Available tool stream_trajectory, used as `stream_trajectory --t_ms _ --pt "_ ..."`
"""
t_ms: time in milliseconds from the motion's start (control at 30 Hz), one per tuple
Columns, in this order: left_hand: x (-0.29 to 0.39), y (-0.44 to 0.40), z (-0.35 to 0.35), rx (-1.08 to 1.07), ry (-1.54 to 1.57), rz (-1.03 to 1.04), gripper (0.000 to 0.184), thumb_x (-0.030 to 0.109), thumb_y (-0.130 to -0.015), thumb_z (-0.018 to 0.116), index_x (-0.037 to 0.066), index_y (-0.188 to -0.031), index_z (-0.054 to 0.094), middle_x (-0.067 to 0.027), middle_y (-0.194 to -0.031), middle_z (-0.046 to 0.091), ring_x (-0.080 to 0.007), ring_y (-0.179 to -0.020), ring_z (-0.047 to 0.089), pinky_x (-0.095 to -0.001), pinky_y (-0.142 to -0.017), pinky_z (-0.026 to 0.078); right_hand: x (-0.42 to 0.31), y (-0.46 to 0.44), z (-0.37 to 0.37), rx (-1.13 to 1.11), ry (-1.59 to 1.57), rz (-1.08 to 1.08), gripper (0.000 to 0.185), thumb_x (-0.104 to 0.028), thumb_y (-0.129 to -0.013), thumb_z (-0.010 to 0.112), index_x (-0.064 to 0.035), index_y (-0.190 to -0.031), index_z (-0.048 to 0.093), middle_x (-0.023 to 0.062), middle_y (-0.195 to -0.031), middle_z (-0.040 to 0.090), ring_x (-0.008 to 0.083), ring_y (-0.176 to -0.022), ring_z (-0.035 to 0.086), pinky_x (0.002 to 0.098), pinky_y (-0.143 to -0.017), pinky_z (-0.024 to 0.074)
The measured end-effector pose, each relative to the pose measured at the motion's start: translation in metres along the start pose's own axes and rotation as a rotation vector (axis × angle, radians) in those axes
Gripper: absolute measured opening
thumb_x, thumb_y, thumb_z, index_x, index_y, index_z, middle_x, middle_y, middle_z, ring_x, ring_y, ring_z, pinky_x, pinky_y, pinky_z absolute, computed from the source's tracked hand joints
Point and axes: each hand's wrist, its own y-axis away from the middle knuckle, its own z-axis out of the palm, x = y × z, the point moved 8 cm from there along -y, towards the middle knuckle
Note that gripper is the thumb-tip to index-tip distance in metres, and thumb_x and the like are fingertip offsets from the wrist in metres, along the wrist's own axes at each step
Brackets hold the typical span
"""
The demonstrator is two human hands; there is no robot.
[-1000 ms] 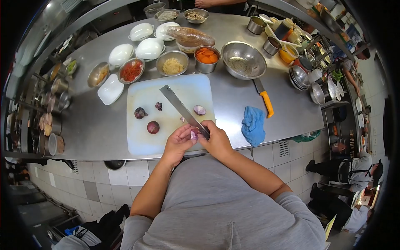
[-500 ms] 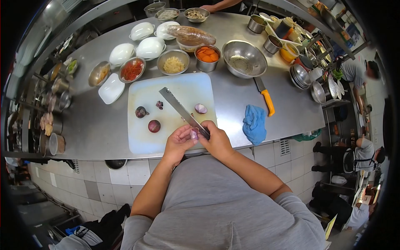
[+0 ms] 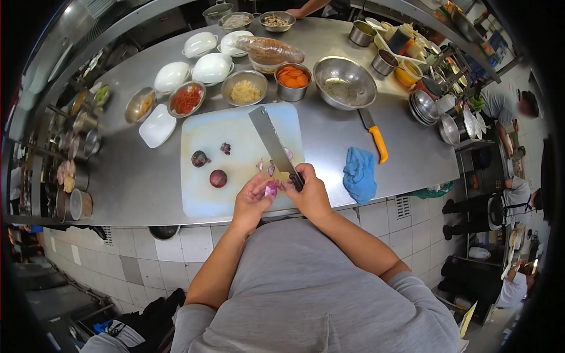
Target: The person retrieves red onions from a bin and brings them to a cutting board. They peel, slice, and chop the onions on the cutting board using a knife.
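My left hand (image 3: 249, 203) pinches a piece of red onion (image 3: 271, 190) over the board's near edge. A wide-bladed knife (image 3: 269, 135) is gripped by its black handle in my right hand (image 3: 310, 192), its blade pointing up and away over the board. The fingertips of my right hand are close to the onion piece; whether they touch it I cannot tell. Scraps of onion skin (image 3: 271, 170) lie just beyond my fingers. Behind the blade, an onion half (image 3: 288, 153) is mostly hidden. Two dark red onions (image 3: 218, 178) and a small trimmed bit (image 3: 225, 149) sit left on the white cutting board (image 3: 197, 132).
Beyond the board stand bowls of chopped red pieces (image 3: 186, 100), pale chopped pieces (image 3: 245, 91) and orange slices (image 3: 292, 77). A large metal bowl (image 3: 353, 73), a yellow-handled knife (image 3: 378, 144) and a blue cloth (image 3: 359, 175) are to the right. Another person's hand (image 3: 297, 12) rests at the far edge.
The knife blade has swung right and more upright, now covering most of the onion half. Skin scraps have appeared on the board near my fingers. The held onion shows brighter purple.
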Motion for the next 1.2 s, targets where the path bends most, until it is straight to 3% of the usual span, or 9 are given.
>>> stream_trajectory --t_ms 200,267,500,667,967,1200 --pt "-0.011 -0.006 0.001 -0.023 -0.185 -0.033 0.048 -0.011 -0.093 0.073 -0.007 -0.139 0.063 -0.0151 -0.136 0.071 -0.0206 -0.127 0.067 -0.0355 -0.113 0.053 -0.017 0.007 0.007 -0.108 -0.060 -0.081 0.043 -0.020 -0.093 0.080 -0.0055 -0.124 0.054 0.0190 -0.099 0.077 0.0387 -0.092 0.077 0.0453 -0.079 0.0596" --pt "-0.011 -0.006 0.001 -0.009 -0.190 -0.018 0.045 -0.010 -0.092 0.076 -0.007 -0.136 0.065 -0.0139 -0.133 0.072 -0.0200 -0.124 0.069 -0.0348 -0.110 0.054 -0.023 0.008 0.008 -0.154 0.054 -0.055 0.041 -0.019 -0.094 0.079 -0.0067 -0.124 0.054 0.0192 -0.096 0.076 0.0395 -0.091 0.077 0.0465 -0.078 0.0589" --pt "-0.008 0.002 0.010 -0.068 -0.222 -0.067 0.045 -0.011 -0.092 0.075 -0.007 -0.136 0.065 -0.0145 -0.133 0.072 -0.0194 -0.123 0.069 -0.0347 -0.110 0.054 -0.013 0.002 0.007 -0.075 0.205 -0.139 0.039 -0.018 -0.095 0.077 -0.0074 -0.124 0.054 0.0205 -0.096 0.076 0.0403 -0.090 0.076 0.0474 -0.076 0.0587" --pt "0.002 -0.002 0.007 0.020 -0.246 0.007 0.046 -0.012 -0.092 0.074 -0.008 -0.137 0.063 -0.0147 -0.132 0.073 -0.0197 -0.121 0.070 -0.0338 -0.107 0.056 -0.014 0.005 0.004 -0.106 -0.067 -0.105 0.042 -0.021 -0.093 0.079 -0.0086 -0.124 0.054 0.0202 -0.099 0.077 0.0400 -0.090 0.077 0.0456 -0.077 0.0594" --pt "-0.008 -0.001 0.000 0.029 -0.372 -0.058 0.047 -0.007 -0.090 0.079 -0.009 -0.135 0.065 -0.0149 -0.130 0.074 -0.0188 -0.120 0.070 -0.0330 -0.104 0.057 -0.024 0.009 0.007 -0.173 0.124 -0.111 0.037 -0.018 -0.094 0.078 -0.0078 -0.122 0.055 0.0192 -0.094 0.076 0.0416 -0.088 0.075 0.0479 -0.075 0.0578" --pt "0.000 0.000 0.004 0.051 -0.369 -0.036 0.048 -0.003 -0.089 0.081 -0.009 -0.135 0.066 -0.0173 -0.131 0.073 -0.0208 -0.121 0.070 -0.0345 -0.107 0.056 -0.020 0.007 0.002 -0.156 -0.029 -0.097 0.039 -0.018 -0.094 0.078 -0.0091 -0.124 0.054 0.0197 -0.096 0.076 0.0414 -0.089 0.075 0.0478 -0.074 0.0579"
